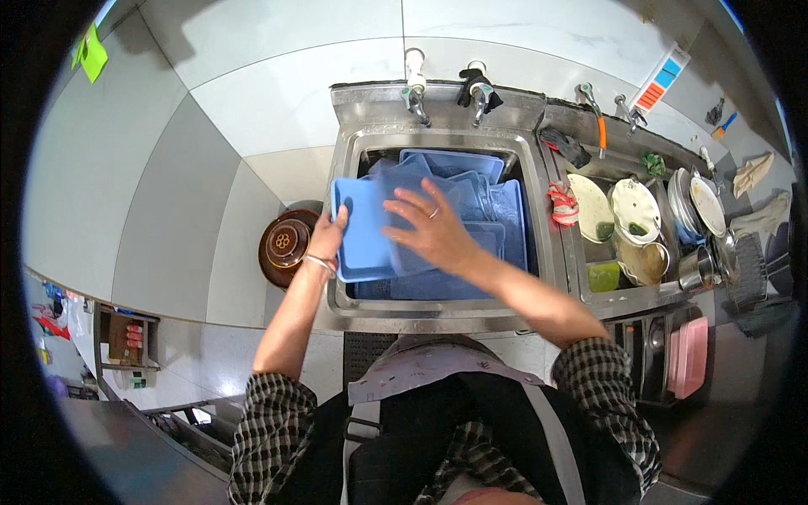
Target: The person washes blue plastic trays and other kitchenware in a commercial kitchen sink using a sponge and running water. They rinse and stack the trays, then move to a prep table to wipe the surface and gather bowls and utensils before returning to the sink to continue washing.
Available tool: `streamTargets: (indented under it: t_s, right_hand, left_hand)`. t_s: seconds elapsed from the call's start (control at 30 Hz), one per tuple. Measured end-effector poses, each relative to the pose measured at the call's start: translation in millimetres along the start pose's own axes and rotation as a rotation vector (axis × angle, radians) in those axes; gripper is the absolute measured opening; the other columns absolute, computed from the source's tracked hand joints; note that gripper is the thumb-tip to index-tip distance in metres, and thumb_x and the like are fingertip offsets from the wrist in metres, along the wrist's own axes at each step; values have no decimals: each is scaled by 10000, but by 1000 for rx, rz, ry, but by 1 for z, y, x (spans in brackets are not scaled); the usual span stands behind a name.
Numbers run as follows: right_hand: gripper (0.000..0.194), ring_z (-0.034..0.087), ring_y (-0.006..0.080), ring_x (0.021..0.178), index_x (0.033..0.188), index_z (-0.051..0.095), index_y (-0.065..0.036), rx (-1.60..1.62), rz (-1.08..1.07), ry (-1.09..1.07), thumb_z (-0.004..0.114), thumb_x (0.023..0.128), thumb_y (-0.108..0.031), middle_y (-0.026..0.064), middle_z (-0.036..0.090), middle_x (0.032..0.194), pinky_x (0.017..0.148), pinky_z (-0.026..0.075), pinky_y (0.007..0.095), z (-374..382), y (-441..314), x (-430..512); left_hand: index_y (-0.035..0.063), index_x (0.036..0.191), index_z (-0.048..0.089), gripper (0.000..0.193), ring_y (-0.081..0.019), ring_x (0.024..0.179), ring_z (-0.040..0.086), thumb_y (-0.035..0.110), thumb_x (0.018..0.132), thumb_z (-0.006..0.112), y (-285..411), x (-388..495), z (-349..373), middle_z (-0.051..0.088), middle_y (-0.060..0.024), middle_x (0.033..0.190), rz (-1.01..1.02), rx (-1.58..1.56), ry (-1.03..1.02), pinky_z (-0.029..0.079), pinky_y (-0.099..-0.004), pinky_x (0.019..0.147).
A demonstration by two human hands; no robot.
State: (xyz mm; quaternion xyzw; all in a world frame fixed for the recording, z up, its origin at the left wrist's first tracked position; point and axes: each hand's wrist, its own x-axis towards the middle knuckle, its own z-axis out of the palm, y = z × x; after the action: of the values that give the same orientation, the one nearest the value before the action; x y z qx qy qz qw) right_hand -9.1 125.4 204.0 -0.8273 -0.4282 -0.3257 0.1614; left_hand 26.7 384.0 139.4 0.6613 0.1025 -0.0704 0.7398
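Note:
My left hand [330, 233] grips the left edge of a light blue plastic tray [360, 240], its thumb on the inside. My right hand [432, 227], fingers spread, is over a blurred, see-through bluish sheet or lid [401, 218] that overlaps the tray's right part; whether the fingers grip it I cannot tell. Under both hands, several blue plastic trays [510, 218] lie at different angles in the stainless steel sink [442, 307], some of them wet or under water.
Two taps [415, 101] stand behind the sink, one with a black glove [478, 88]. At right, a second sink [584, 265] holds plates [634, 205], a metal pot [696, 268] and a green scouring pad [604, 230]. Brown lidded pot [284, 246] at left; pink trays [691, 356] below right.

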Motion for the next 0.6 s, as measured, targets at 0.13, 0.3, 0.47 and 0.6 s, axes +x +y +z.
streamTargets:
  t_s: [0.13, 0.3, 0.47, 0.6]
  right_hand:
    - [413, 449, 392, 1341, 1279, 634, -83, 260, 766, -42, 632, 942, -322, 187, 554, 1368, 1145, 319, 528, 95, -43, -36]
    - [424, 467, 409, 1310, 1296, 565, 40, 572, 612, -116, 489, 1017, -271, 236, 534, 1371, 1115, 352, 485, 136, -58, -45]
    - [398, 577, 317, 1207, 1265, 591, 70, 1245, 817, 14, 441, 1040, -221, 230, 582, 1341, 1045, 427, 370, 136, -72, -23]
    - [241, 645, 245, 1070, 1155, 665, -24, 1009, 738, 9, 565, 981, -158, 135, 681, 1171, 920, 488, 308, 89, -36, -53]
  left_hand:
    - [-3, 1423, 427, 584, -251, 1077, 635, 413, 1031, 547, -24, -22, 12, 617, -160, 1244, -75, -137, 18, 536, -381, 916]
    - [-1, 1400, 438, 610, -238, 1150, 580, 468, 1023, 541, -46, -30, 29, 576, -143, 1298, -69, -144, 126, 495, -383, 964]
    - [4, 1350, 487, 475, -205, 1039, 613, 309, 1008, 611, -52, -28, 24, 619, -120, 1182, -40, -199, 83, 515, -352, 884]
    - [-36, 1346, 488, 409, -189, 1028, 615, 107, 983, 611, -33, -29, 12, 646, -123, 1159, 175, 96, 102, 496, -321, 907]
